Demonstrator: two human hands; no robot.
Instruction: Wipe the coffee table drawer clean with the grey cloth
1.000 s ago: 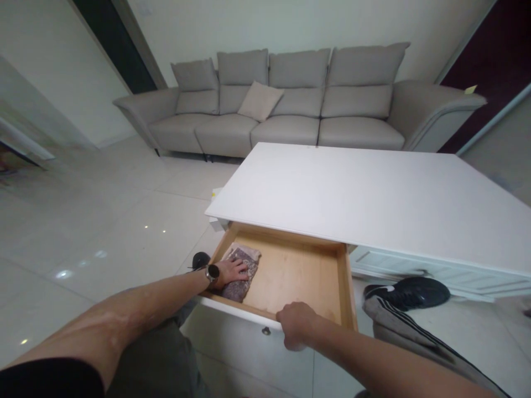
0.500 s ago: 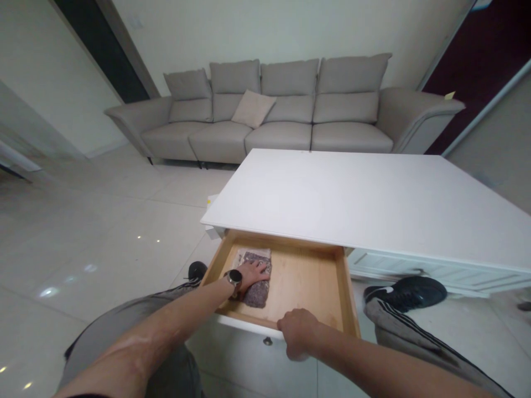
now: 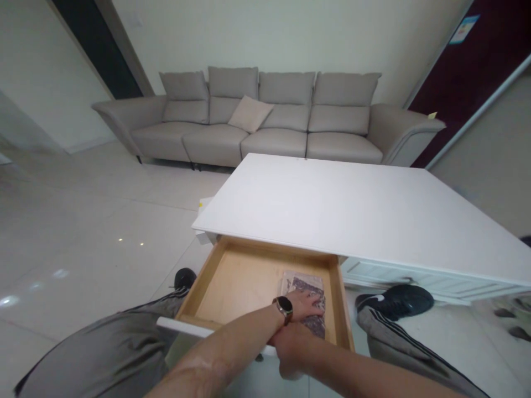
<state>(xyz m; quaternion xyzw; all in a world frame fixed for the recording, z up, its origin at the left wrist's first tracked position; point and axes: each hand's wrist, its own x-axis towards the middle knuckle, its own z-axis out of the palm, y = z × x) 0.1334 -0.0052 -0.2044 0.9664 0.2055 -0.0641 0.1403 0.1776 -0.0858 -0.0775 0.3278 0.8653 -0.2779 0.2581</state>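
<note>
Wooden drawer (image 3: 244, 287): left hand (image 3: 305, 305) spread on cloth (image 3: 307, 283) near right wall (image 3: 342, 309), room leftward; right hand (image 3: 296, 348) grips front edge (image 3: 182, 325).

The left forearm (image 3: 222, 348) partly hides the drawer front (image 3: 182, 326).

- My left hand (image 3: 307, 305) lies flat, palm down, fingers spread.
- My left forearm (image 3: 226, 351) slants across my front.
- My right hand (image 3: 295, 345) seems curled, fingertips hidden.

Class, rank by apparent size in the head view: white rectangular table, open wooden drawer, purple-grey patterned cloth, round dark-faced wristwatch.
1. White rectangular table
2. Open wooden drawer
3. Purple-grey patterned cloth
4. Round dark-faced wristwatch
</note>
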